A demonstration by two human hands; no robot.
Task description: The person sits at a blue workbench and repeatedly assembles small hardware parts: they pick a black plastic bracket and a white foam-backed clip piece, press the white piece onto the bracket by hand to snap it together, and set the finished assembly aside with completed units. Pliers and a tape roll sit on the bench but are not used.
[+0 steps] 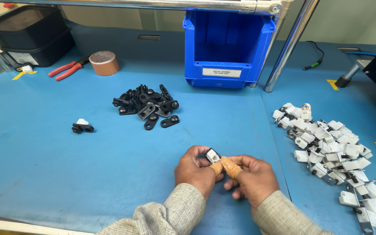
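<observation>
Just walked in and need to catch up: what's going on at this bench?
A person holds a small black-and-white part between both hands, left hand and right hand, thumbs taped. A pile of black brackets lies ahead, a pile of white clips to the right, and one assembled piece sits alone on the left of the blue table.

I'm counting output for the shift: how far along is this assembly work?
Early. One joined black-and-white piece lies finished on the blue table. The left hand and right hand press together a second small piece. The black bracket pile and white clip pile remain large.
</observation>
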